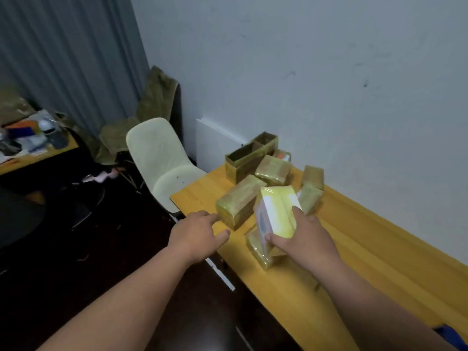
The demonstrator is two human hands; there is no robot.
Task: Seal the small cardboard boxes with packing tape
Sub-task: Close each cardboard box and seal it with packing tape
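Note:
My right hand (304, 239) grips a small white and yellow box (276, 211) and holds it tilted above the wooden table (367, 249). Under it lies a taped brown box (258, 249), partly hidden. My left hand (197, 234) hovers near the table's left edge with its fingers relaxed, holding nothing; its fingertips are close to a taped brown box (238, 201). Several more taped brown boxes sit behind, among them one at the middle (273, 169) and two by the wall (312, 186). No tape roll is in view.
An open brown cardboard tray (248, 158) stands at the table's far corner against the wall. A cream chair (162, 160) stands left of the table, with an olive garment (152, 102) behind it. A cluttered desk (30, 140) is at the far left. The floor is dark.

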